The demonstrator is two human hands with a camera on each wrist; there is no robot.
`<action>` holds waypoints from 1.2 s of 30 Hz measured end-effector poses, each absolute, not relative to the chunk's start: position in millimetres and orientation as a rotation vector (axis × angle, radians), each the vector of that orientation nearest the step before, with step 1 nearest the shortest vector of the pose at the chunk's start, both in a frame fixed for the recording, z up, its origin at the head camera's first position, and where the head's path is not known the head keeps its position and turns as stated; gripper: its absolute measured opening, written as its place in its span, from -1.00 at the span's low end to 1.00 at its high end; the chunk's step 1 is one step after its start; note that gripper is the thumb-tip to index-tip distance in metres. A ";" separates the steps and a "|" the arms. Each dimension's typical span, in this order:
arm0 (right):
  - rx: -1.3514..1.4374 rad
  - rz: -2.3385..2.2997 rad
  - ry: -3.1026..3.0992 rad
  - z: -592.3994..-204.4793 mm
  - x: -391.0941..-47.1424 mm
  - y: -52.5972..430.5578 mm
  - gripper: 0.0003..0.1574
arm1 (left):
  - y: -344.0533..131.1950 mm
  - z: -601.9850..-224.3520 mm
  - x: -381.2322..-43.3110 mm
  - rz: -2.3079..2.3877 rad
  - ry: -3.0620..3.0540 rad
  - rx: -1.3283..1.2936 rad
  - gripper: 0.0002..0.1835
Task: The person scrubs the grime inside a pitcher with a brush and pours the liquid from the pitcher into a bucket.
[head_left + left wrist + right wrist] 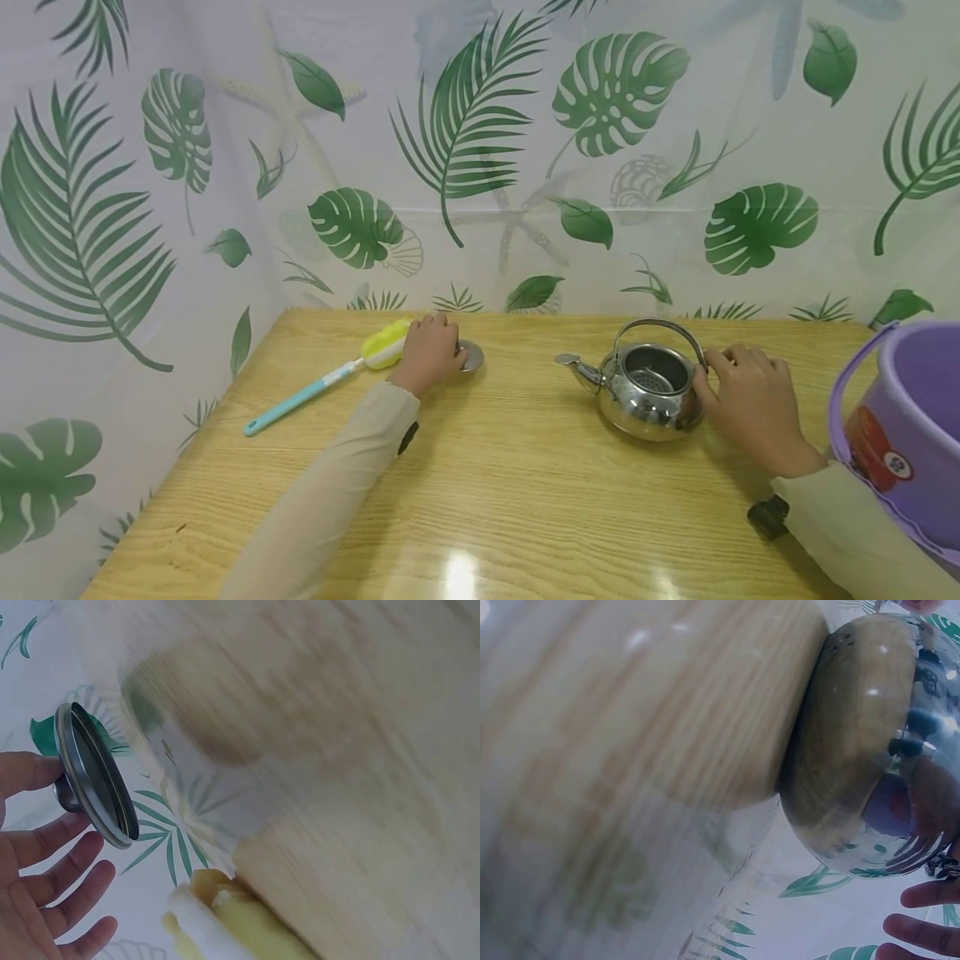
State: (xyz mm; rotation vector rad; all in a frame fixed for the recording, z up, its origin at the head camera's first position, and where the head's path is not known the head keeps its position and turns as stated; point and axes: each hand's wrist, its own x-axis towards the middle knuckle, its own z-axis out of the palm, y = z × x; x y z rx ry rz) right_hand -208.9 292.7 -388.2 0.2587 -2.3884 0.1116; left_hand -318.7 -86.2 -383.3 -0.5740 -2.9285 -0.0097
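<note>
My left hand (pixel 431 352) pinches the knob of a round metal lid (pixel 96 780) between thumb and forefinger; its other fingers (pixel 71 896) are spread. In the head view the lid shows just right of that hand, over the far part of the table. A shiny steel teapot (pixel 648 408) stands upright and uncovered, spout to the left, with a perforated strainer (pixel 651 381) inside its mouth. At the teapot's right side my right hand (pixel 753 404) pinches the lower end of the raised handle (pixel 660 322). The right wrist view shows its fingers (pixel 922 935) beside the polished body.
A bottle brush with a yellow sponge head (pixel 382 343) and turquoise handle (pixel 288 407) lies at the left, close by my left hand. A purple bucket (pixel 915 417) stands at the right, beside my right forearm. A leaf-patterned sheet (pixel 480 275) hangs behind the wooden table (pixel 525 500).
</note>
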 end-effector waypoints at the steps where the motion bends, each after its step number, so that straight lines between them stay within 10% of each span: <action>1: 0.258 0.110 -2.388 -388.4 -208.7 292.7 -0.72 | -86.5 -384.1 -319.2 -0.010 -2.937 -0.576 -0.68; 36: 0.260 0.125 -2.409 -387.6 -208.2 291.8 -0.72 | -89.7 -392.9 -322.8 0.075 -3.005 -0.576 -0.70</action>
